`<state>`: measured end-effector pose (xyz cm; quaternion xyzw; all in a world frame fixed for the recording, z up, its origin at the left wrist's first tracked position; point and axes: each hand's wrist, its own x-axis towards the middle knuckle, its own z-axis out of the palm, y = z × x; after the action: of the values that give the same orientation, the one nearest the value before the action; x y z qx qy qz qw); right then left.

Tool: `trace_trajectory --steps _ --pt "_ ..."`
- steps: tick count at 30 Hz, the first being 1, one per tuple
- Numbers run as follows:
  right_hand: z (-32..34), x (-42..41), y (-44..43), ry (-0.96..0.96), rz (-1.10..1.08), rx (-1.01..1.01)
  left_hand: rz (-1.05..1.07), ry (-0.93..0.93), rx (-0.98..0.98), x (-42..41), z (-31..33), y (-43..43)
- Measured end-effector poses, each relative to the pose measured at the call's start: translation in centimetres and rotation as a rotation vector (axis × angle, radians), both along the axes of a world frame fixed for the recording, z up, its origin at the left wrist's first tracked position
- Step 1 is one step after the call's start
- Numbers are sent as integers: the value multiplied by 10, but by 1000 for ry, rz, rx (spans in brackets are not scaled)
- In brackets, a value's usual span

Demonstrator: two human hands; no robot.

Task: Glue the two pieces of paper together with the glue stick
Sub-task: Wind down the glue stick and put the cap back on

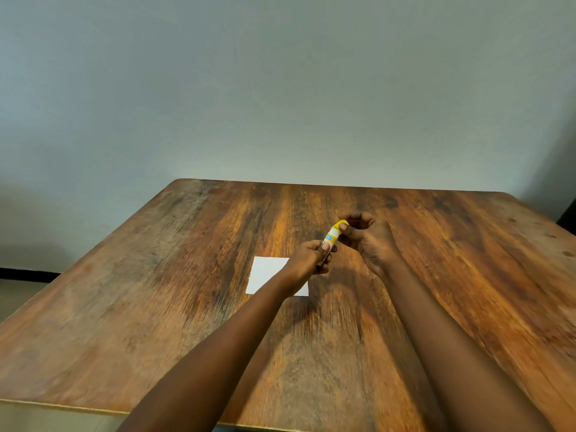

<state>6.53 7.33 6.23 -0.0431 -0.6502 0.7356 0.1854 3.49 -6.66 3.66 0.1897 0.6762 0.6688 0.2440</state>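
Note:
A yellow and white glue stick [333, 234] is held tilted above the middle of the wooden table [156, 307]. My left hand [311, 258] grips its lower end. My right hand [366, 240] pinches its upper, yellow capped end with thumb and fingers. Below my left hand lies white paper [265, 274], flat on the table; my left wrist covers its right part. I cannot tell whether it is one sheet or two stacked.
The table's far edge meets a plain grey wall [280, 88]. A dark object [568, 218] shows at the right edge of the view. The table's near edge [62, 405] runs along the bottom left.

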Motion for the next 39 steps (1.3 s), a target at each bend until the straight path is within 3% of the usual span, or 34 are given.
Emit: trace_trajectory --steps 13,21,30,39 --pt "-1 -7 2 -3 7 111 43 34 -119 6 14 -7" --pt "4 -8 5 -60 70 71 33 -6 -141 6 19 -11" --pt "7 -5 -4 -84 22 171 42 -127 -97 2 19 -11" --pt "10 -5 -18 -136 -56 260 93 -68 -111 -2 11 -9"
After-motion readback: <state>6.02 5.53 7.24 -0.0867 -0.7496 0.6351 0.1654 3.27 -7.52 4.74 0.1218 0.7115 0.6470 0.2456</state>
